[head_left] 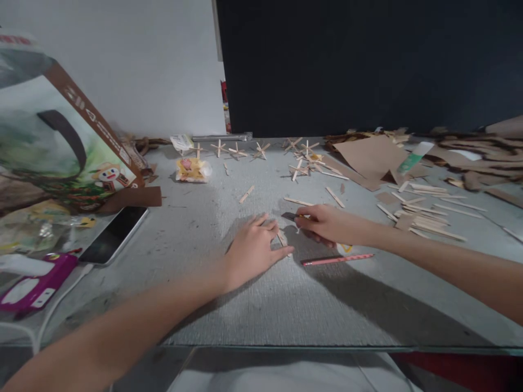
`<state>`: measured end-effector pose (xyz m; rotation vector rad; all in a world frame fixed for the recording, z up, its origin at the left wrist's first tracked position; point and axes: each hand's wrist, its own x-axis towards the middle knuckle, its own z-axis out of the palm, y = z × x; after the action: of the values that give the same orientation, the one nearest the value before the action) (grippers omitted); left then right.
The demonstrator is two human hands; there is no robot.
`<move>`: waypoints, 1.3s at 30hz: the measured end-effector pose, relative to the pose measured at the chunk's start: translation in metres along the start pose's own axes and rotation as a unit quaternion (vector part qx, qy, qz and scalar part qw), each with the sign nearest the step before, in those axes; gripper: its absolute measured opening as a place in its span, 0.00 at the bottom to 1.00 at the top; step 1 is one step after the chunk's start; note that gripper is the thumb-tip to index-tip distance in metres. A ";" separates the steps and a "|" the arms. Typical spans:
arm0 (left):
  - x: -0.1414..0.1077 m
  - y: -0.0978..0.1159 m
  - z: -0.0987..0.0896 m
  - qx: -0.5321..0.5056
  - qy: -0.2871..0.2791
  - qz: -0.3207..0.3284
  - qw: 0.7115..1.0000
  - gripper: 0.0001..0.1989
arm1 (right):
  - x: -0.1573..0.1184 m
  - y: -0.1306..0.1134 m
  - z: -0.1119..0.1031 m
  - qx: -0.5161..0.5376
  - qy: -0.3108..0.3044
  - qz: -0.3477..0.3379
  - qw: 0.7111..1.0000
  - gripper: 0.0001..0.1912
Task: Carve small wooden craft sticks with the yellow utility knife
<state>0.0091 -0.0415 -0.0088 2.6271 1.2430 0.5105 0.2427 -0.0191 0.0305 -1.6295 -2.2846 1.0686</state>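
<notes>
My left hand (252, 250) rests on the table and holds a wooden craft stick (282, 238) down, its fingers at the far end and its thumb at the near end. In my right hand (322, 223) is a utility knife (289, 216); its dark blade points left toward the stick, and the closed fingers hide most of the handle. Just below the right hand lies a pink pencil (337, 260). Beyond the hands are a few loose stick pieces, one of them a short stick (247, 194).
Several star-shaped stick pieces (261, 150) stand along the back. Loose sticks (429, 218), cardboard (368, 158) and a green-and-white glue tube (415, 157) lie right. On the left are a phone (115, 235), a purple power strip (38, 283), a large printed box (61, 136) and a yellow packet (192, 170).
</notes>
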 end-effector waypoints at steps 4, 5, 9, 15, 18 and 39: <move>-0.001 -0.001 -0.001 0.002 0.013 -0.001 1.000 0.25 | 0.004 0.006 0.005 -0.332 0.116 -0.061 0.934 0.13; -0.002 -0.001 -0.001 0.001 0.016 -0.003 1.000 0.25 | 0.005 0.008 0.007 -0.357 0.136 -0.084 0.920 0.12; -0.002 -0.001 0.002 -0.005 0.023 -0.013 1.000 0.24 | 0.008 0.012 0.018 -0.307 0.189 -0.218 0.907 0.08; 0.000 0.001 0.002 -0.006 0.024 -0.004 1.000 0.14 | 0.012 0.003 0.039 -0.223 0.145 -0.296 0.917 0.08; 0.000 0.002 0.001 -0.014 0.025 -0.006 1.000 0.12 | 0.013 -0.001 0.046 -0.257 0.145 -0.270 0.916 0.08; -0.003 -0.001 0.005 -0.039 0.032 -0.023 0.998 0.23 | 0.021 -0.026 0.034 -0.398 -0.032 -0.267 0.877 0.09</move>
<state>0.0081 -0.0432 -0.0141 2.5311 1.2716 0.6274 0.1976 -0.0205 0.0151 -0.9595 -3.1680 0.0277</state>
